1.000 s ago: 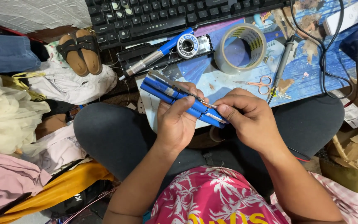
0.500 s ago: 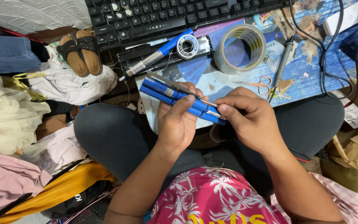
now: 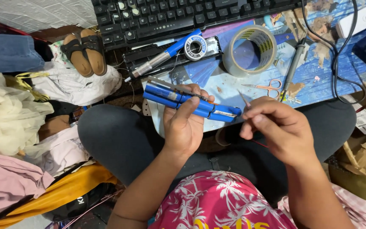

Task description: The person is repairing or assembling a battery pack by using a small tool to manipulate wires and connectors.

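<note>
Head view, looking down at a seated person's lap and a low work surface. The left hand [image 3: 185,127] grips a pack of blue cylindrical cells [image 3: 191,101], which are joined side by side and end to end; the fingers wrap over the top of the pack and the thumb lies across its near side, so the hand is closed firmly around it. The pack is held roughly level above the person's lap, its long axis running from upper left to lower right, with a grey metal strip [image 3: 166,83] showing along its upper left edge. The right hand [image 3: 278,129] is just to the right of the pack and apart from it; thumb and forefinger are pinched narrowly on a thin wire end [image 3: 245,100] that points up and to the left, toward the right end of the pack, and a fine red wire [image 3: 259,143] trails below the hand. On the blue patterned mat [image 3: 318,80] beyond the hands lie a roll of clear tape [image 3: 250,51], a small pair of scissors [image 3: 265,86], a soldering iron [image 3: 294,65] with a black cable, a blue-handled tool [image 3: 166,55] and a spool of solder [image 3: 195,47]. A black keyboard [image 3: 183,17] lies along the far edge. To the left are a pair of sandals [image 3: 83,53] and heaped cloth [image 3: 9,114].
</note>
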